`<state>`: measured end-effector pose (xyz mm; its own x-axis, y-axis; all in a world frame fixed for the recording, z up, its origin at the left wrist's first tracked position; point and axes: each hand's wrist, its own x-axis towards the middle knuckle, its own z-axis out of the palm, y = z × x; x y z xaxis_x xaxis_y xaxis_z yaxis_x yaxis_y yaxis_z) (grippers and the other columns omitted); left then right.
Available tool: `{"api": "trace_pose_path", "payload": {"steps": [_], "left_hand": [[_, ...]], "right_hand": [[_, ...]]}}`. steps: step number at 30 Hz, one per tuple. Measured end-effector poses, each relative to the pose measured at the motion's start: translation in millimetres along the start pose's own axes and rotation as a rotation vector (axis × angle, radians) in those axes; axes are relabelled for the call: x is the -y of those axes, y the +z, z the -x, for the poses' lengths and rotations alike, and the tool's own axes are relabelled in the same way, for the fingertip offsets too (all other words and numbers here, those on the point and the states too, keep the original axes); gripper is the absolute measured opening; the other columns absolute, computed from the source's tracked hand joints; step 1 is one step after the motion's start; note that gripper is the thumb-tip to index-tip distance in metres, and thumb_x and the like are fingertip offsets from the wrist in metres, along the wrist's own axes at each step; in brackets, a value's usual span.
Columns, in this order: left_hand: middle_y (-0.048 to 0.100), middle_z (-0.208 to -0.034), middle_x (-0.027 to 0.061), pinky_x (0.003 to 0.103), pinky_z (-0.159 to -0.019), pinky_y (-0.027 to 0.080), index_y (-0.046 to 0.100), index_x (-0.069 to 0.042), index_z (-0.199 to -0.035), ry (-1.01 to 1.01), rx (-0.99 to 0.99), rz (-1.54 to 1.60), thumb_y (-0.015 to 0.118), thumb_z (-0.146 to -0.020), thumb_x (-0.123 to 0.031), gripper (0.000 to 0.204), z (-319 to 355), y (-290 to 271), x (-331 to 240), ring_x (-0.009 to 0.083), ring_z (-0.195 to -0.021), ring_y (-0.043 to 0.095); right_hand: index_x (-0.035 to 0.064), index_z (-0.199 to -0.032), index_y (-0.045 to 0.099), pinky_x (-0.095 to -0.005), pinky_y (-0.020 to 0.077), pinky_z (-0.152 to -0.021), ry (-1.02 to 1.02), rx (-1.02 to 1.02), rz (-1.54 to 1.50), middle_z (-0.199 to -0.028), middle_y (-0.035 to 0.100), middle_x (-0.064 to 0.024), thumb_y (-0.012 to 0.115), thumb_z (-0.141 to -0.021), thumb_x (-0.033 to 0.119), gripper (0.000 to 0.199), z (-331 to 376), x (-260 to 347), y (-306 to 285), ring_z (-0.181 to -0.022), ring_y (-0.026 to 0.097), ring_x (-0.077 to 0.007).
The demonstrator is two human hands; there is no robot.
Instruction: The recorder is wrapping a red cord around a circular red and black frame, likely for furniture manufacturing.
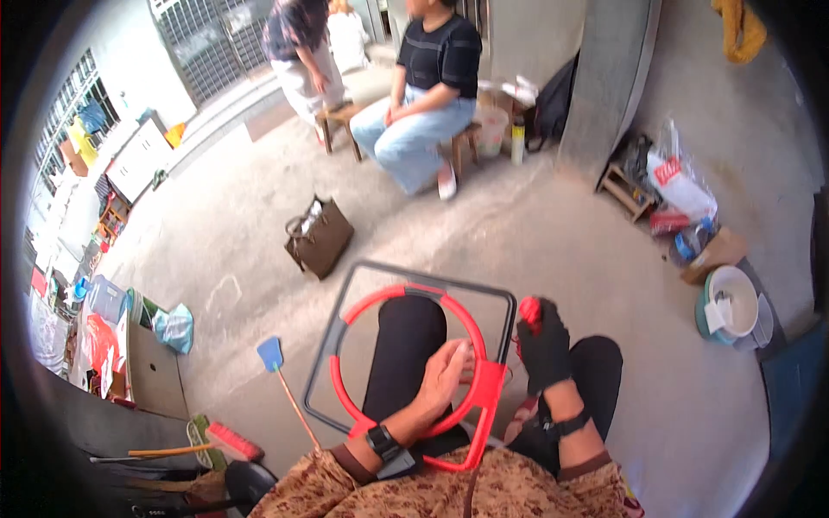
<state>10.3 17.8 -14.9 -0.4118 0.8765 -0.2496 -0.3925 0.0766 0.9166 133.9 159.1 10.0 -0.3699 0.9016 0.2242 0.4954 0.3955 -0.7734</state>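
Observation:
Across my lap lies a plastic frame, a black rounded square joined to a red ring (pixel 346 390) with a broad red piece at its right. My bare left hand (pixel 440 380) reaches inside the ring. Its fingers are curled against the ring's right side and partly hidden there. To the right of the frame, my right hand (pixel 546 350) wears a black glove and is closed around a red object (pixel 530 316). Only the top and a bit of the side of that object show, so its kind is unclear. It is held apart from the frame, above my right knee.
A brown handbag (pixel 320 238) stands on the concrete floor ahead. Beyond it a person (pixel 423 104) sits on a wooden stool, with another person (pixel 302 60) alongside. A blue fly swatter (pixel 270 352) and a red-bristled broom (pixel 233 441) are at left, stacked basins (pixel 730 302) at right.

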Motion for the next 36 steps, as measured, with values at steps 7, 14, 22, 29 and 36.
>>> {"api": "trace_pose_path", "payload": {"steps": [7, 14, 22, 29, 36], "left_hand": [[0.060, -0.109, 0.0082, 0.033, -0.088, 0.049, 0.050, -0.004, -0.121, 0.001, 0.036, 0.433, 0.038, -0.101, -0.035, 0.040, 1.3, -14.2, 0.6, 0.0166, -0.101, 0.059], [0.061, -0.097, 0.0027, 0.022, -0.072, 0.050, 0.056, -0.002, -0.114, 0.159, 0.016, 0.197, 0.048, -0.099, -0.021, 0.026, -2.8, -18.7, 7.7, 0.0080, -0.083, 0.059], [0.062, -0.100, 0.0048, 0.021, -0.075, 0.048, 0.052, 0.002, -0.117, 0.232, -0.057, -0.091, 0.049, -0.098, -0.016, 0.026, 0.3, -16.4, 7.1, 0.0068, -0.085, 0.057], [0.061, -0.099, 0.0049, 0.023, -0.076, 0.046, 0.049, 0.001, -0.120, 0.312, -0.044, -0.365, 0.051, -0.097, -0.017, 0.030, 5.1, -14.0, 1.0, 0.0079, -0.086, 0.055], [0.062, -0.095, 0.0038, 0.027, -0.079, 0.047, 0.058, -0.001, -0.109, 0.350, -0.035, -0.406, 0.048, -0.098, -0.015, 0.020, -15.4, -41.1, 39.9, 0.0104, -0.087, 0.057]], "right_hand": [[0.0082, -0.103, 0.065, -0.0472, 0.0398, -0.097, -1.041, 0.226, 0.534, -0.116, 0.059, -0.0137, 0.059, -0.077, 0.013, 0.027, 33.9, 59.9, 5.5, -0.116, 0.052, -0.0310], [0.0064, -0.104, 0.064, -0.0431, 0.0446, -0.091, -0.649, 0.126, 0.210, -0.113, 0.060, -0.0145, 0.070, -0.072, 0.013, 0.033, 54.3, 38.5, -2.3, -0.106, 0.056, -0.0327], [0.0024, -0.098, 0.058, -0.0307, 0.0500, -0.070, 0.039, 0.106, -0.377, -0.094, 0.063, -0.0111, 0.076, -0.076, 0.015, 0.030, 62.7, -11.7, 15.4, -0.082, 0.062, -0.0209], [0.0040, -0.104, 0.057, -0.0331, 0.0536, -0.067, 0.403, 0.388, -1.065, -0.094, 0.064, -0.0086, 0.056, -0.091, 0.023, 0.022, 54.1, -28.0, 19.0, -0.082, 0.065, -0.0207], [0.0044, -0.116, 0.055, -0.0327, 0.0544, -0.066, 0.427, 0.609, -0.805, -0.098, 0.064, -0.0093, 0.061, -0.087, 0.018, 0.032, 43.4, -17.8, 21.1, -0.076, 0.065, -0.0170]]}}
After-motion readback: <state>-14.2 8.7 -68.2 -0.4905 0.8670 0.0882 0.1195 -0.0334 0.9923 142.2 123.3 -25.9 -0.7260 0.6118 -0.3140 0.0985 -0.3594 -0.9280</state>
